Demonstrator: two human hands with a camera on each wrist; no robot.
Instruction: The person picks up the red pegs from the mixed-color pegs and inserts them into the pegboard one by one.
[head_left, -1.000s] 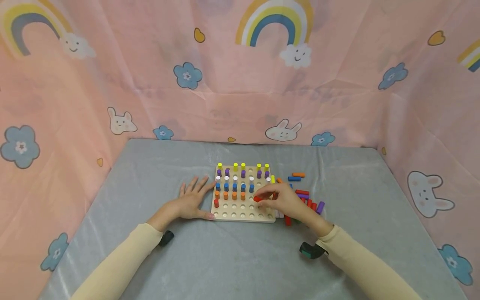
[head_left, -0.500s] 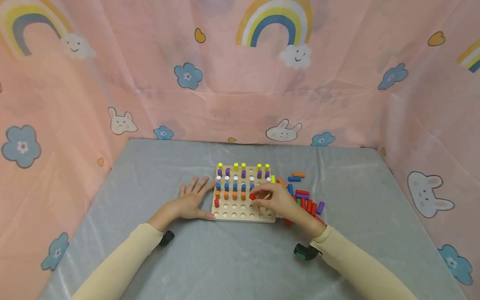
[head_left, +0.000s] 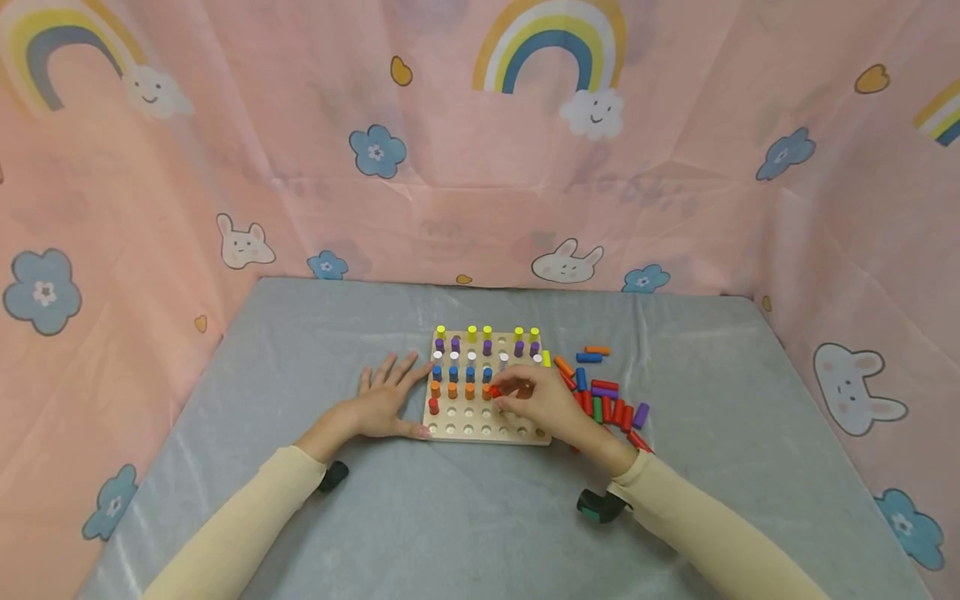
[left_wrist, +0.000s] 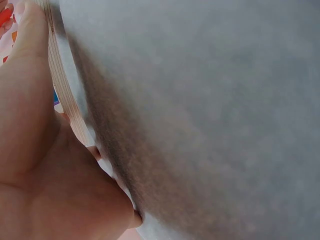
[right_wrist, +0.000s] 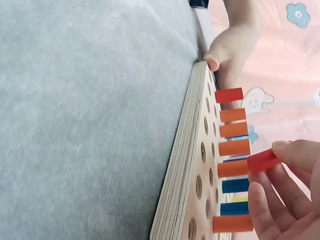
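Observation:
A wooden pegboard [head_left: 459,421] lies on the grey cloth, its back rows holding yellow, purple, white, blue and orange pegs [head_left: 452,391]. One red peg [head_left: 433,407] stands at the left end of the row in front of the orange ones. Between thumb and fingertips my right hand [head_left: 543,408] pinches another red peg [right_wrist: 262,161], tilted and above the board, close by the orange pegs in the right wrist view. My left hand [head_left: 382,406] lies with fingers spread at the board's left side, thumb at the front corner and fingertips by the edge.
Loose pegs [head_left: 618,411] in red, purple, green, blue and orange are scattered right of the board, partly behind my right forearm. Grey cloth [head_left: 450,517] covers the table; a pink patterned curtain [head_left: 450,217] stands around its back and sides.
My right hand has moved left over the board, carrying the red peg from the right part toward the middle columns. My left hand has stayed in place.

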